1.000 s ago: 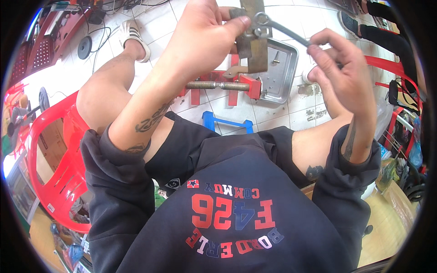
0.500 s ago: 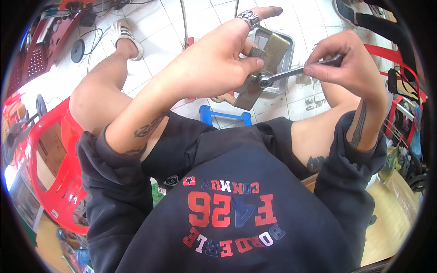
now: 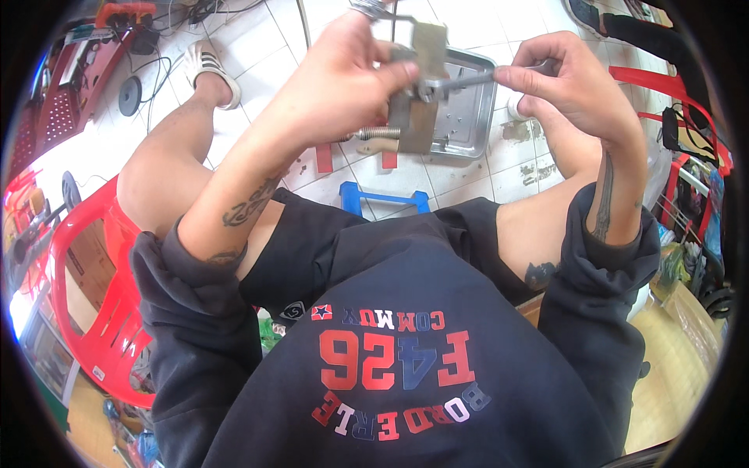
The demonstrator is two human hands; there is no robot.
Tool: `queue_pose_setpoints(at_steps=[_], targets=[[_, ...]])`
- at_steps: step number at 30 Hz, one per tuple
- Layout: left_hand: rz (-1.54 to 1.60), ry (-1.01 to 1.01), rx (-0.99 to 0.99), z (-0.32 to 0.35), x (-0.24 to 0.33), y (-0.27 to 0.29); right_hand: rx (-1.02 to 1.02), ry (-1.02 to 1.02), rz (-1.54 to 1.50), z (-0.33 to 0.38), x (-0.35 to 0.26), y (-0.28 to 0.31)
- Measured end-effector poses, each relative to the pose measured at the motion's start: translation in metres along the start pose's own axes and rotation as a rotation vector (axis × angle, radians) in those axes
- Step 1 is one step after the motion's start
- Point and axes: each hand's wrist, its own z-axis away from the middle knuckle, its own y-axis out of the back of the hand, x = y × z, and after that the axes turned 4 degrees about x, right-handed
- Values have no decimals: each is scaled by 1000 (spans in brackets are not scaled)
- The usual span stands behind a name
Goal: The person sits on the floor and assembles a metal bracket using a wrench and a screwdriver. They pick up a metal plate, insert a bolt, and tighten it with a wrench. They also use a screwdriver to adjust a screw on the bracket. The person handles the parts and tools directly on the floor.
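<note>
My left hand [image 3: 351, 86] is closed around a dull brass-coloured metal part [image 3: 421, 129] with flat plates and a coil spring [image 3: 380, 133] at its near end. In my right hand [image 3: 581, 87] the fingers pinch the handle of a steel wrench [image 3: 466, 80]. The wrench's ring end rests at the middle of the part, near my left thumb; motion blur hides whether it sits around a nut. Beneath and to the right of the part is a shallow metal tray [image 3: 464, 154], with a few small bits in it, partly covered by the part and the wrench.
A blue frame [image 3: 384, 189] stands between my knees on the tiled floor. To the left are a red plastic chair [image 3: 86, 312] and a red perforated rack [image 3: 55, 109]. Red-framed furniture [image 3: 663, 90] and another person's dark-clothed leg [image 3: 647, 39] appear at the right.
Both hands have moved left and slightly away from me, carrying the metal part and wrench. The part has turned more upright, so its spring now shows, and more of the tray is uncovered.
</note>
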Motion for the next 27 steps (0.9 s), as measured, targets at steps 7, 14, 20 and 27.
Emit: queue_pose_setpoints(at_steps=[7, 14, 20, 27], targets=[[312, -219, 346, -15, -9, 9, -75, -118, -241, 4, -21, -47], [387, -280, 496, -17, -5, 3, -217, -43, -614, 14, -37, -62], [275, -301, 629, -18, 2, 4, -140, 118, -953, 26, -39, -33], [153, -187, 258, -16, -2, 0, 358, 263, -153, 19, -16, 3]])
